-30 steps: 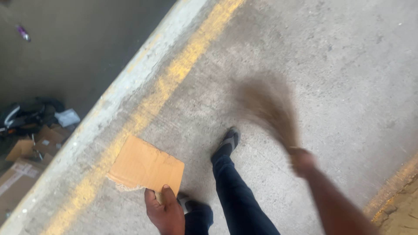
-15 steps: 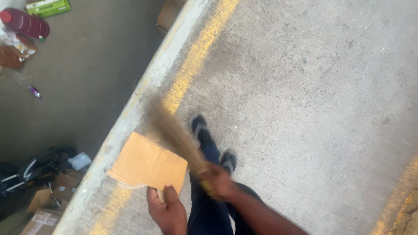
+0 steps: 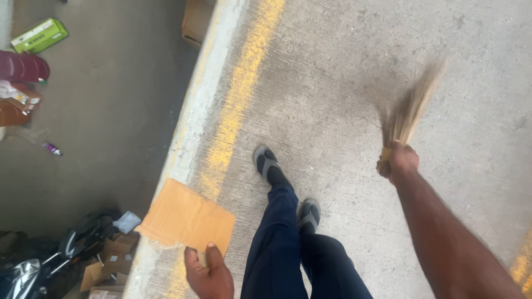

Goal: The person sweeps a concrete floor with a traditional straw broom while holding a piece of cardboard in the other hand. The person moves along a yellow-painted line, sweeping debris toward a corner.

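My left hand [image 3: 208,273] pinches the near edge of a flat piece of brown cardboard [image 3: 186,219], held level over the yellow painted line [image 3: 239,99] beside the raised concrete edge [image 3: 206,77]. My right hand [image 3: 397,161] grips the bound end of a straw hand broom [image 3: 411,106], whose bristles point up and away, blurred by motion, above the concrete floor [image 3: 343,72]. My legs in dark blue trousers [image 3: 288,243] and grey sandals [image 3: 266,161] stand between the two hands.
Left of the concrete edge the ground drops to a lower level [image 3: 105,111] with a green box [image 3: 40,35], a maroon container [image 3: 23,66], a small bottle [image 3: 52,148], cardboard boxes [image 3: 111,260] and a parked motorbike [image 3: 33,266]. Another yellow line [image 3: 521,260] shows at the right.
My right hand has swung the broom from in front of the cardboard out to the right. The view has shifted forward along the edge. The left hand keeps holding the cardboard.
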